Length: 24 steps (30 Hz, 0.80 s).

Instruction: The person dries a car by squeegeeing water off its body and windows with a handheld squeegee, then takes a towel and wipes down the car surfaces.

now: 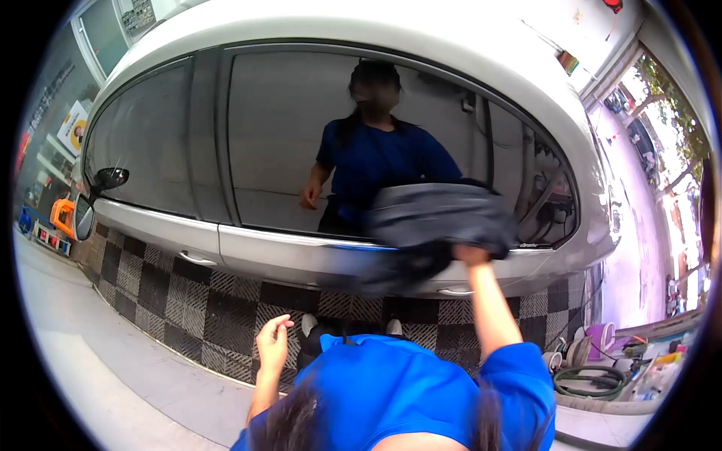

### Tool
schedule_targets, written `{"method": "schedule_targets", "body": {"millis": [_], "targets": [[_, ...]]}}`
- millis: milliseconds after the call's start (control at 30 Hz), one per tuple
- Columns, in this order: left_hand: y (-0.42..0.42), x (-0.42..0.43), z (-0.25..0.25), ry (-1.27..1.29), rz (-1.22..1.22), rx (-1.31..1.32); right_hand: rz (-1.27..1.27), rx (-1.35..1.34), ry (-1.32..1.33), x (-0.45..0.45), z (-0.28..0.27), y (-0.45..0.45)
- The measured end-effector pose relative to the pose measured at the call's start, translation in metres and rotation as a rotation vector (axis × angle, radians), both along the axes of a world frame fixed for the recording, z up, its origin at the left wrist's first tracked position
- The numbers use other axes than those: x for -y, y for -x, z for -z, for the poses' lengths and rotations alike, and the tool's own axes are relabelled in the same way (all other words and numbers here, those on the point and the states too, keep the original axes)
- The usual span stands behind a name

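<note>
A dark grey cloth [444, 218], blurred by motion, is in my right hand [471, 255], whose fingers are wrapped round its lower right part. The cloth spreads over the lower part of the rear side window [301, 135] of a silver car [293, 259] and hangs down across the door. At lower left, away from the car, my left hand [272, 338] is raised with its fingers loosely bent and apart, holding nothing. The dark window glass reflects a person in blue.
Black and grey floor tiles [226, 301] lie below the car. A side mirror [84, 218] and an orange stool [62, 216] are at far left. A coiled hose [590, 382] and a purple bucket [600, 338] stand at lower right.
</note>
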<state>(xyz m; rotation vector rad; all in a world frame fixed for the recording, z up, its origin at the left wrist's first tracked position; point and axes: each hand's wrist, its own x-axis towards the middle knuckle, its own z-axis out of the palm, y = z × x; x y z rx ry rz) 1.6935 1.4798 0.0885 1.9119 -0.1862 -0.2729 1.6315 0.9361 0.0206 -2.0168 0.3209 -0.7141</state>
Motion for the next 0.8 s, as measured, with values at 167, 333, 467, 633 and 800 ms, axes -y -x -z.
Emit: {"method": "schedule_targets", "body": {"millis": [167,333,467,633,800], "targets": [[0.03,-0.022,0.014,0.058,-0.099,0.078,0.334,-0.315,0.703,-0.034,-0.031,0.027],[0.022,-0.03,-0.039,0.27,-0.183,-0.02,-0.187,-0.297,0.648,-0.278,-0.084,-0.16],[0.003,0.0,-0.078,0.258,-0.023,0.186,-0.477,-0.242,0.23,-0.414,-0.115,-0.252],[-0.009,0.027,-0.093,0.189,0.348,0.196,-0.528,-0.202,0.007,-0.387,-0.077,-0.211],[-0.003,0.002,-0.048,0.16,0.189,-0.157,0.022,-0.259,0.425,-0.189,-0.073,-0.022]]}}
